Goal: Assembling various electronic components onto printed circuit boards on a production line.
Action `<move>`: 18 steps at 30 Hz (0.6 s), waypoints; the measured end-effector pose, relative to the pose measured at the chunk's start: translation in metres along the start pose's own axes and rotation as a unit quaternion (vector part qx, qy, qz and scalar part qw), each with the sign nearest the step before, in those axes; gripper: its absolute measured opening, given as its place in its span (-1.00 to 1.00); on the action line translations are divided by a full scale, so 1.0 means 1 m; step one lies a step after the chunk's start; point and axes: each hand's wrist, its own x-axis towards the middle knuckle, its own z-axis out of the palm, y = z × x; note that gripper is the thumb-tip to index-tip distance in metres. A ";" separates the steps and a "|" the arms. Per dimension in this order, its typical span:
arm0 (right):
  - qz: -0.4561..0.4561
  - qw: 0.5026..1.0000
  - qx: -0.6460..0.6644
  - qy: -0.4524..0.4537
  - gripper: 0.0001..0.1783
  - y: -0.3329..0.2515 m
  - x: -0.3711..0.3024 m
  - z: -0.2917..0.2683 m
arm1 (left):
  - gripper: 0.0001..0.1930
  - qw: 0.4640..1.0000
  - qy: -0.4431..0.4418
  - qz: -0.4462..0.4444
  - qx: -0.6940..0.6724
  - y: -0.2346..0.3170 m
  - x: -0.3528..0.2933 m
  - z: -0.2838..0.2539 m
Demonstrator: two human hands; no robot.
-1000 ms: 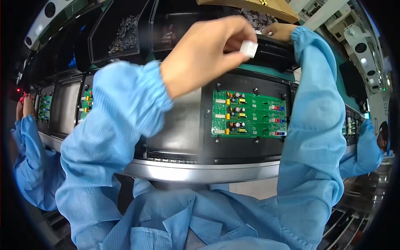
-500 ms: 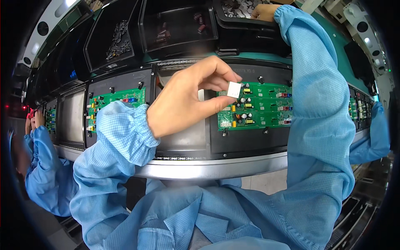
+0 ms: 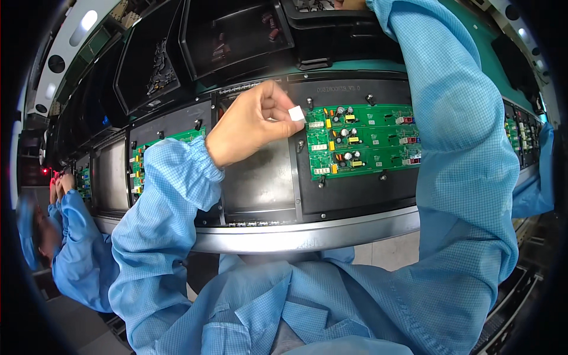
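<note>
Between thumb and fingers, my left hand pinches a small white block. The block is held at the upper left corner of a green circuit board panel, which carries rows of small parts and sits in a black carrier. I cannot tell whether the block touches the board. Stretched far forward, my right arm ends at a black bin of white and dark small parts. Only a sliver of my right hand shows there at the top edge, and its fingers are hidden.
Black bins with dark small parts and dark red cylindrical parts stand behind the line. Another green circuit board lies left, past a metal plate. A silver rail runs along the front. Co-workers' sleeves show at both sides.
The view has shifted. My left hand has moved left relative to the board, with the white block now at the panel's upper left corner. My right hand stays at the parts bin.
</note>
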 end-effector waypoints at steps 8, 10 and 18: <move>0.116 0.988 -0.021 -0.096 -0.66 0.018 -0.038 0.011 | -0.68 0.991 -0.066 -0.110 -0.043 0.010 0.004 -0.011; 0.147 0.981 -0.030 -0.121 -0.69 0.027 -0.050 0.013 | -0.69 0.989 -0.073 -0.120 -0.044 0.004 0.005 -0.015; 0.254 0.936 -0.067 -0.235 -0.79 0.065 -0.095 0.022 | -0.68 0.959 -0.107 0.116 0.237 -0.007 -0.014 0.002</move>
